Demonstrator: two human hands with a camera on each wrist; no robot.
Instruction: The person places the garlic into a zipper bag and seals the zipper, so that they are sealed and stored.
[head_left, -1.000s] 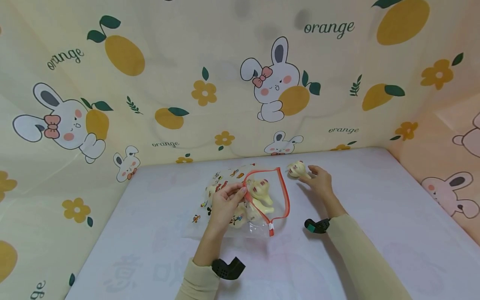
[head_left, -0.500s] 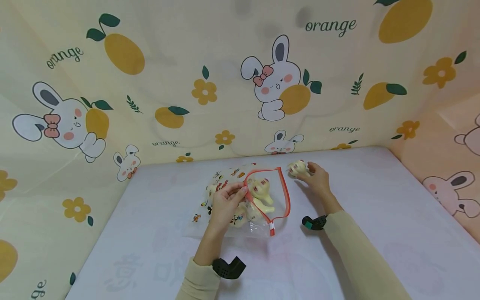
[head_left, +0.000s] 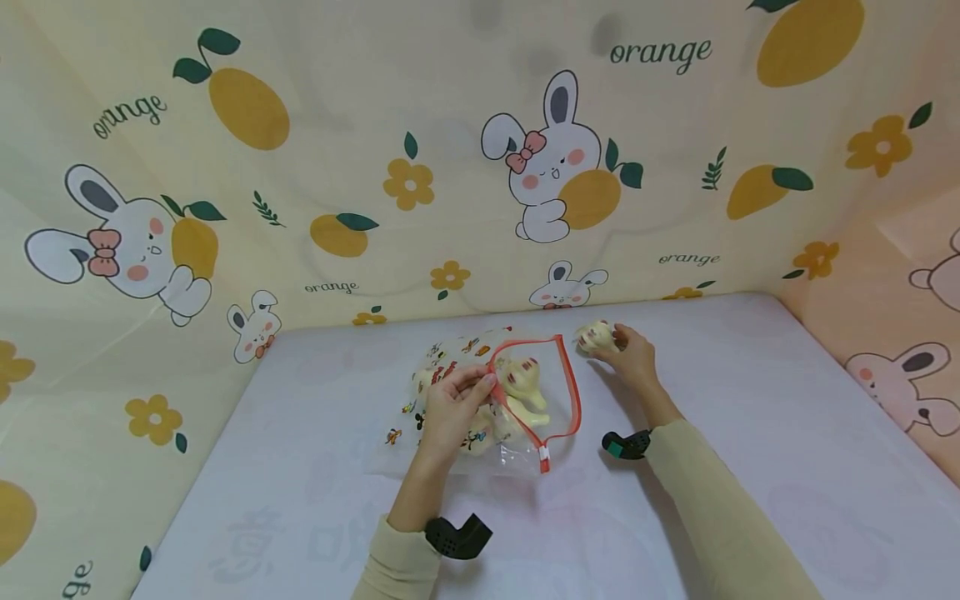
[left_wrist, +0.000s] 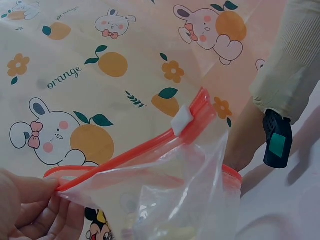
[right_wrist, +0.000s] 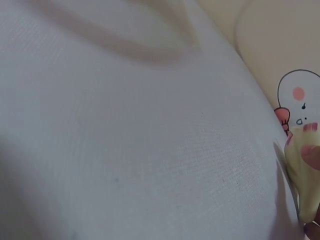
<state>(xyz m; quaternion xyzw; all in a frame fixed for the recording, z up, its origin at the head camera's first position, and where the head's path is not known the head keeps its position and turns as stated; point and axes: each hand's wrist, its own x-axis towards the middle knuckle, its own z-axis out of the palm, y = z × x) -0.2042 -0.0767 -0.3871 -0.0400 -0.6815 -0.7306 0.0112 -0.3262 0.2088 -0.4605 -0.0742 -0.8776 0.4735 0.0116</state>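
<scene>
A clear zip bag point(head_left: 517, 458) with small printed cartoon figures lies on the table, its red-edged mouth spread open towards the right. My left hand point(head_left: 446, 412) pinches the red zip edge point(left_wrist: 125, 164) between thumb and fingers. Several cream-coloured pieces point(head_left: 521, 377) with reddish marks show inside the bag. Right of the bag, near the table's back, my right hand point(head_left: 633, 358) grips a similar cream piece point(head_left: 594, 335). In the right wrist view that piece point(right_wrist: 300, 175) is rounded above and narrower below, with the thumb on it; its right part is out of frame.
A white slider point(left_wrist: 181, 120) sits on the bag's zip. The pale table point(head_left: 300, 500) meets a patterned cloth backdrop point(head_left: 450, 233) just behind the piece. Each wrist wears a black camera mount point(head_left: 457, 536).
My right hand has shifted slightly left, its fingers now closer round the cream piece. The left hand and the bag stay where they were.
</scene>
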